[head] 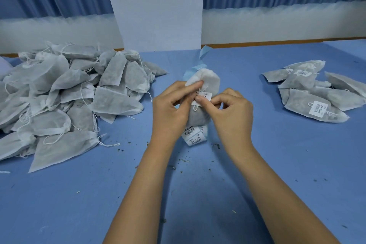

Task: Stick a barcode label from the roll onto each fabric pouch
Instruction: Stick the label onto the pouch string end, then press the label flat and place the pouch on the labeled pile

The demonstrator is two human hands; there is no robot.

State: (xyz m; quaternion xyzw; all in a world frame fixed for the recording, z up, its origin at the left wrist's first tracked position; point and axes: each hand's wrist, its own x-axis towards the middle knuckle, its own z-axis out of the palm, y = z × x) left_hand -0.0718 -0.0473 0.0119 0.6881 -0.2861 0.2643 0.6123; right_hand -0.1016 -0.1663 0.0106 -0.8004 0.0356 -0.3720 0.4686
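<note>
A grey fabric pouch [208,80] with a white drawstring is held up over the middle of the blue table. My left hand [170,109] grips its left side near the neck. My right hand [229,111] pinches a white barcode label [204,98] against the pouch's front. Below the pouch lies the label roll [195,134], with barcode labels showing on it. Its blue backing strip [204,53] trails away behind the pouch.
A big heap of unlabelled pouches [59,95] fills the left of the table [198,194]. A smaller group of labelled pouches [313,93] lies at the right. A white panel [158,6] stands behind. Small dry crumbs are scattered near my forearms.
</note>
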